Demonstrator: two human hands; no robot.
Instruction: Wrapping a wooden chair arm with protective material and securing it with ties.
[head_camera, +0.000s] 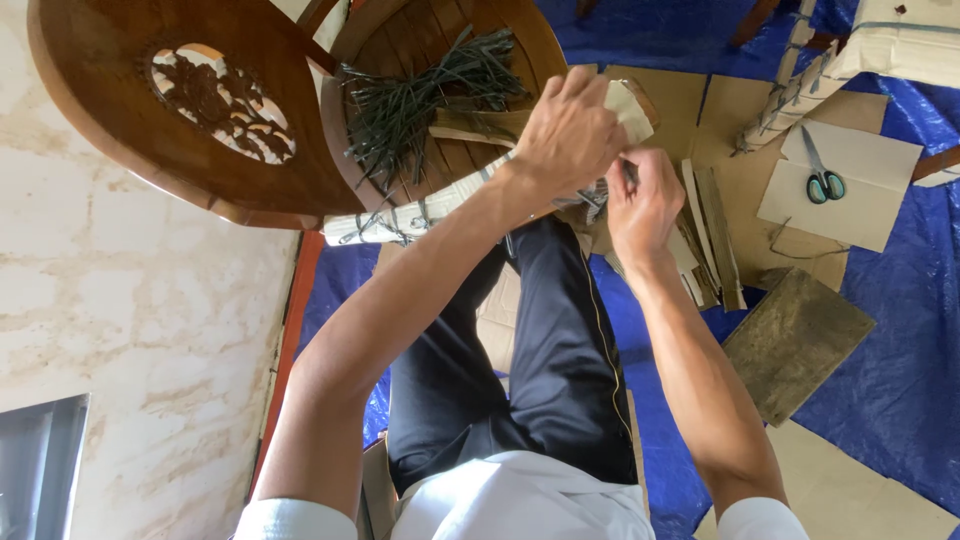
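Observation:
A brown wooden chair (130, 110) with a carved back lies tipped in front of me, its round seat facing up. My left hand (568, 130) presses a piece of cardboard (628, 103) against the chair's edge, fingers wrapped over it. Just to its right, my right hand (645, 200) pinches a thin dark tie (598, 200) close to the cardboard. A bundle of dark plastic ties (420, 95) lies on the seat. One chair leg (400, 218) is wrapped in cardboard and bound with ties.
Green-handled scissors (824, 180) lie on a cardboard sheet (860, 195) at the right. Cardboard strips (712, 235), a dark wooden board (795, 340) and a wrapped furniture piece (880, 40) rest on a blue tarp (900, 330). A pale stone wall (120, 320) is at the left.

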